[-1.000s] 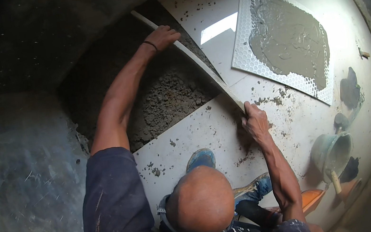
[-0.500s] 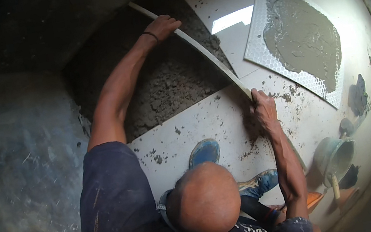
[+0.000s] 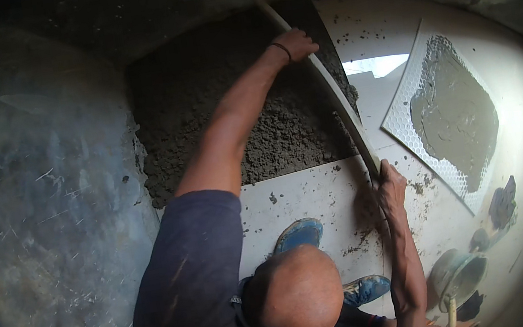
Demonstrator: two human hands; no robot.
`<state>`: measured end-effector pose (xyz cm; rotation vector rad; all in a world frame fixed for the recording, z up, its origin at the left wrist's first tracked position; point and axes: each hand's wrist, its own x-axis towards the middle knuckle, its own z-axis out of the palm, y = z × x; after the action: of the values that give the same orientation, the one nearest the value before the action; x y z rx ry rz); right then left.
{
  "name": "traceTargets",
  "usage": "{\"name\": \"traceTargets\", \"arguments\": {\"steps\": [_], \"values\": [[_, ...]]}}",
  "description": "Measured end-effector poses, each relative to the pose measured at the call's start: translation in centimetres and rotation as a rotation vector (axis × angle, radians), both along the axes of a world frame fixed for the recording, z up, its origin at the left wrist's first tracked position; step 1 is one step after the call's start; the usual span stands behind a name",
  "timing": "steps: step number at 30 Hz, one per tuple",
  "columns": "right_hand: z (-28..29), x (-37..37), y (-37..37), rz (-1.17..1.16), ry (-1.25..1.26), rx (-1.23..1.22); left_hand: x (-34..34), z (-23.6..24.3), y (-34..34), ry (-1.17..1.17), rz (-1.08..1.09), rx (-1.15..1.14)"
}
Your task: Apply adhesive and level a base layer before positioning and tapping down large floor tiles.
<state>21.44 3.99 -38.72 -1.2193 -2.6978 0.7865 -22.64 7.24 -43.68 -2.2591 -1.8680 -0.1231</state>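
Note:
A long, pale, narrow straightedge [image 3: 336, 93] slants across the right part of a dark, crumbly mortar bed [image 3: 294, 135]. My left hand [image 3: 298, 44] is closed round its far part, with a dark band at the wrist. My right hand [image 3: 391, 185] grips its near end, over the light tiled floor just past the bed's near right corner. Beneath the straightedge, the mortar looks flatter toward the back and lumpy in front. Right of the straightedge lies a tile with a honeycomb-patterned face [image 3: 397, 123], and wet grey paste [image 3: 459, 117] is spread over its middle.
Light floor tiles [image 3: 268, 210] with scattered mortar crumbs border the bed. A grey wall-like surface [image 3: 52, 208] rises at left. At lower right stand a bucket [image 3: 457, 275] and a dark, mortar-caked tool [image 3: 503, 203]. My blue shoes [image 3: 299, 233] are near the bed's front edge.
The straightedge has swung to the right over the mortar, closer to the bed's right edge, with both hands still on it. The whole view has also shifted, so the pasted tile appears lower.

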Motion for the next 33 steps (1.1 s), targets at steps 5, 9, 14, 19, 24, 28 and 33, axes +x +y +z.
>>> {"name": "traceTargets", "arguments": {"steps": [5, 9, 14, 19, 24, 28, 33], "values": [[-0.5, -2.2, 0.9, 0.095, -0.024, -0.012, -2.9, -1.2, -4.1, -0.041, 0.064, -0.062], [-2.2, -7.1, 0.7, 0.23, 0.037, -0.1, -7.6, -0.4, -11.5, -0.013, 0.169, -0.164], [-2.3, -10.9, -1.0, 0.366, -0.049, -0.051, -10.3, 1.1, -19.9, -0.01, 0.33, -0.202], [-2.1, -16.5, -3.9, 0.474, 0.045, 0.047, -13.5, 1.4, -25.0, 0.111, 0.424, -0.116], [-2.7, -20.2, -5.4, 0.565, 0.032, 0.029, -14.8, 1.2, -28.5, 0.151, 0.621, -0.186], [-2.3, -17.4, -4.7, 0.588, 0.052, 0.054, -11.5, 2.9, -31.3, 0.032, 0.665, -0.434], [-0.2, -9.8, -6.7, 0.421, 0.09, 0.115, -6.5, 4.9, -27.1, 0.049, 0.402, -0.059]]}}
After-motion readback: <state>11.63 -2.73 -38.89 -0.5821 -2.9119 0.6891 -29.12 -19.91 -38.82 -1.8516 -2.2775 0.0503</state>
